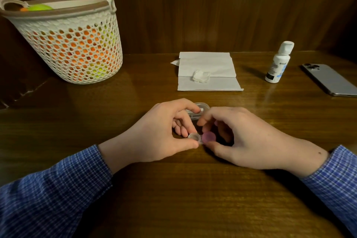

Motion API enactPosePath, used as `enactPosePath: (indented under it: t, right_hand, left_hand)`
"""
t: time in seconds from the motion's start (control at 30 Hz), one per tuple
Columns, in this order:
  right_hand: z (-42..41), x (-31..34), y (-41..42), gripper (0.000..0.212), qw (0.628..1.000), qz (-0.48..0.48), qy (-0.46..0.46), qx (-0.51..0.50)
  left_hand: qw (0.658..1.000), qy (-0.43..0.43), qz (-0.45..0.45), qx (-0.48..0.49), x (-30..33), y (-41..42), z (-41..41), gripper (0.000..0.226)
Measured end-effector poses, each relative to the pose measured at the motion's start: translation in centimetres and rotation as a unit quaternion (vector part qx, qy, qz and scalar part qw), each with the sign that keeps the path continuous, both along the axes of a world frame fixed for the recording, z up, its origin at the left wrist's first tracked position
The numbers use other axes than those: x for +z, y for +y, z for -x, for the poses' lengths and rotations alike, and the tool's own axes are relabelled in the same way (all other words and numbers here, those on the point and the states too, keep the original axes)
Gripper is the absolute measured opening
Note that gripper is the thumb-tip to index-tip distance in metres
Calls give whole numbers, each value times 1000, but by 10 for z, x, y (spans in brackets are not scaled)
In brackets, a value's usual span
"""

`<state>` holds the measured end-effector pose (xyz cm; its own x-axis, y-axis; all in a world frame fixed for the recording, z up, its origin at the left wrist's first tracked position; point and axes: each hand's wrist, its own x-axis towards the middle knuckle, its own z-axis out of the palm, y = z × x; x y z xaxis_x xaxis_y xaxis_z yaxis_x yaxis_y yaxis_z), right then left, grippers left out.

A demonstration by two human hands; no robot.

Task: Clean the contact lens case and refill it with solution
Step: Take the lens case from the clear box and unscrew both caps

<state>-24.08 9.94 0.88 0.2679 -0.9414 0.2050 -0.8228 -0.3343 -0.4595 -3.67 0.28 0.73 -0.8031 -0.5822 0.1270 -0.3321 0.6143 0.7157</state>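
- A dark brown wooden tabletop [193,189] carries everything, with wood panelling behind it.
- A white perforated basket [77,48] with a brown rim stands far left, orange and yellow-green shapes showing through its holes.
- White paper towel [208,81] lies flat at the centre back, a small crumpled wad [201,76] resting on it.
- A grey phone [330,80] lies face down at the far right.
- A white solution bottle [278,63] stands just left of the phone, cap on; its blue-and-black label is too small to read.
- The left hand [164,133], blue-checked sleeve, pinches the clear, uncapped well of the contact lens case [201,137] between thumb and fingertips.
- The right hand [241,137] curls its thumb and fingers around the purple cap [209,137] on the other well.
- The case sits low over the tabletop's centre; whether it touches the wood is unclear.
- A clear plastic piece [201,107], possibly a box, lies just behind the hands.
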Motion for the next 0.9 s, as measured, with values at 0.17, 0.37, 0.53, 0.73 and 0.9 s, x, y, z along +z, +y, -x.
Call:
enactPosePath:
  t: [0.17,0.37,0.53,0.73,0.9]
  right_hand:
    - [-2,-3,0,41,1000,-4,-9,10]
    - [-1,4,-1,42,997,37,52,-40]
    - [1,4,0,33,1000,-14,-25,6]
    - [8,7,-1,34,997,14,-77,18]
    - [35,17,-1,27,980,10,-199,-23]
  left_hand:
    - [1000,0,2,4,1,1,0,66]
    - [1000,-5,2,2,2,1,0,67]
    - [1000,-5,1,3,2,1,1,68]
    - [1000,-3,-3,5,2,2,1,67]
    - [1000,-2,1,5,2,2,0,65]
